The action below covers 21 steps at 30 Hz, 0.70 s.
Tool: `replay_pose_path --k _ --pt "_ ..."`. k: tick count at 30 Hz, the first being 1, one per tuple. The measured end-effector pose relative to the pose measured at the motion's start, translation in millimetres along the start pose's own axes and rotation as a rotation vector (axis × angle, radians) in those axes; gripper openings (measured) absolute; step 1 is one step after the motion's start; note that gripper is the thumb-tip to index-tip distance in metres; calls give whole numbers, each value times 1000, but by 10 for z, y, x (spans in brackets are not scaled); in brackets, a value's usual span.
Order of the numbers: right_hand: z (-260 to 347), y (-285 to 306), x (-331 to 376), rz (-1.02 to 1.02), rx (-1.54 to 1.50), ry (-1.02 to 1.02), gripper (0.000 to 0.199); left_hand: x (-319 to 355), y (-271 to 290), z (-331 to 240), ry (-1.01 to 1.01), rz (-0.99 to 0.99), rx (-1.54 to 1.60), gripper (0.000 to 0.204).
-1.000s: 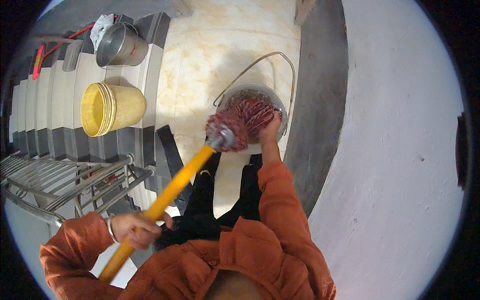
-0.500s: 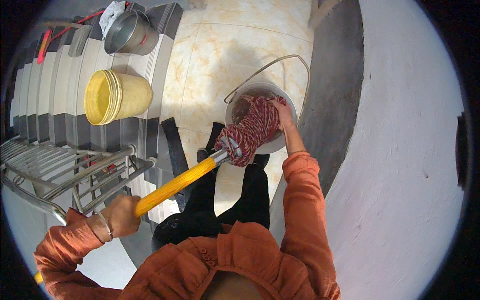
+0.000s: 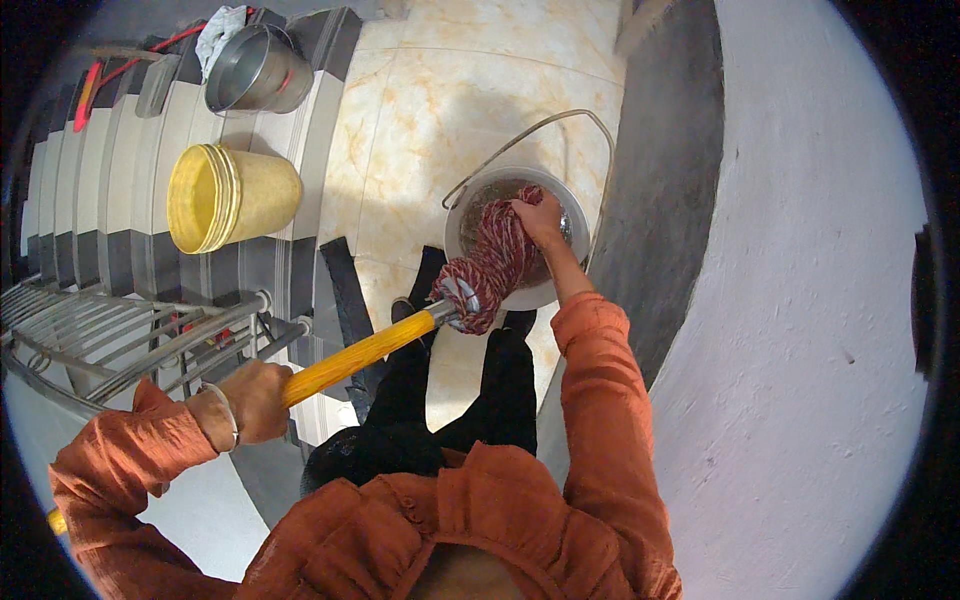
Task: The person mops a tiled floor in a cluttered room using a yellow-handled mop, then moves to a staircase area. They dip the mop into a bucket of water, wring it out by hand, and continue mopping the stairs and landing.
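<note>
A string mop (image 3: 490, 262) with a yellow handle and red-and-white strands slants from lower left up to a white bucket (image 3: 572, 190). My left hand (image 3: 250, 402) is closed round the handle, well below the metal collar. Over the bucket, my right hand (image 3: 540, 218) grips the gathered strands near their far end, squeezing them into a narrow bunch. The mop head lies across the bucket's near rim, its collar outside. Murky water shows in the bucket beside the strands. The bucket's wire handle leans to the far side.
Left of the tiled floor (image 3: 400, 150), striped steps hold a yellow bucket (image 3: 265, 187) on its side, a steel bucket (image 3: 285, 85) with a white cloth (image 3: 220, 38), and a red-handled tool (image 3: 88, 95). A metal railing (image 3: 190, 335) stands near my left arm. A white wall (image 3: 790, 300) rises at right.
My right hand has moved left and slightly up, and the strands in it are bunched tighter. My left hand has shifted slightly right and up along with the handle.
</note>
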State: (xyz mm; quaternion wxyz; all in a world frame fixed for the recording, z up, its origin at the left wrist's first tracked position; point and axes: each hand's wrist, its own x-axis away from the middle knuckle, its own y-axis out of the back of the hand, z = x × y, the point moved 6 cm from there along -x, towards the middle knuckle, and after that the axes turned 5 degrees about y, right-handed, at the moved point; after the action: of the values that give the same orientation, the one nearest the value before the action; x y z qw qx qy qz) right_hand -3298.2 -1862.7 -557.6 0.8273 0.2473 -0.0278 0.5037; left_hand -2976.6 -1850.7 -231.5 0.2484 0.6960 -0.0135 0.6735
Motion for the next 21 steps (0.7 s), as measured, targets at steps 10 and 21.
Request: replay_pose_path --k 10,21 --pt "-553 78 344 -340 -1246 -241 33 596 226 -142 77 341 546 33" --pt "-571 -66 432 -289 -1458 -375 26 275 -195 29 218 666 959 11"
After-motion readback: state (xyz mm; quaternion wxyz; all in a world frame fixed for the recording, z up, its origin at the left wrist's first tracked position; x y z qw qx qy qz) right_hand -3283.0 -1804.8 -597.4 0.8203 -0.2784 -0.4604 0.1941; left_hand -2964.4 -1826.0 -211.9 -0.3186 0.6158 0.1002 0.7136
